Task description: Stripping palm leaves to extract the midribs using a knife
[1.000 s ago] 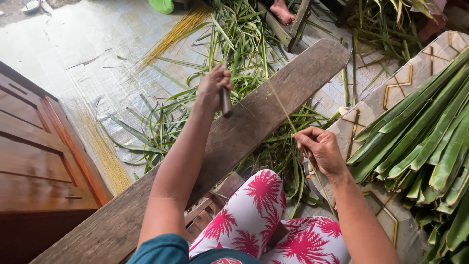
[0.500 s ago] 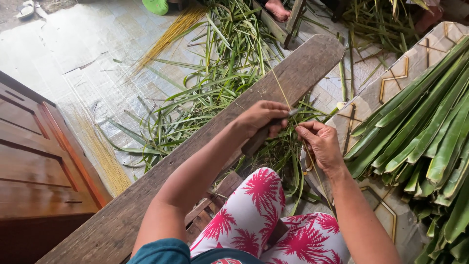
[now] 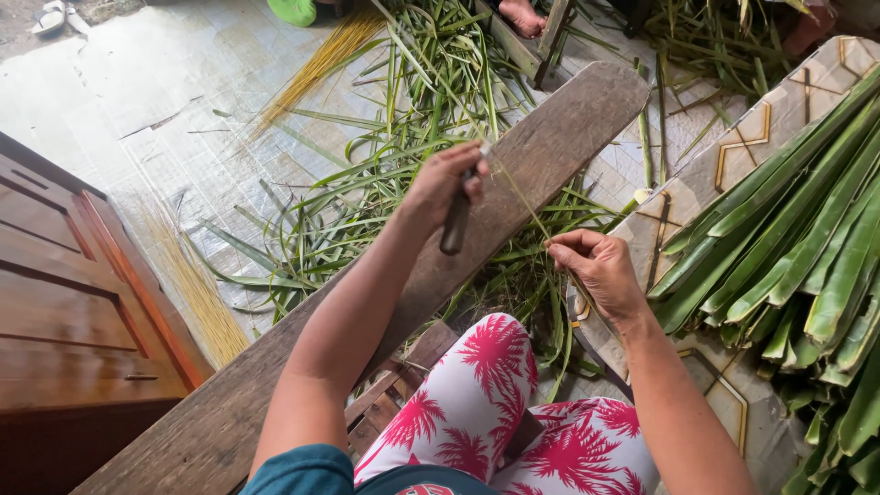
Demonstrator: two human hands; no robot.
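Note:
My left hand (image 3: 445, 186) grips a knife with a dark handle (image 3: 455, 225), its blade up against a thin yellowish leaf rib (image 3: 513, 192). My right hand (image 3: 596, 270) pinches the near end of that rib, which runs taut up and to the left over a long wooden plank (image 3: 541, 151). The plank slants from the lower left to the upper right across my lap. My legs in red and white patterned trousers (image 3: 495, 403) lie under it.
Green leaf strips (image 3: 403, 174) litter the tiled floor beyond the plank. A stack of broad green leaves (image 3: 807, 247) lies at the right. Bundles of yellow ribs (image 3: 197, 284) lie at left and top (image 3: 321, 64). A wooden door (image 3: 64, 302) is at left. Another person's foot (image 3: 524, 16) shows at the top.
My left hand with the knife came down to my right hand, then slid back up along the rib away from it. My right hand stayed in place holding the rib.

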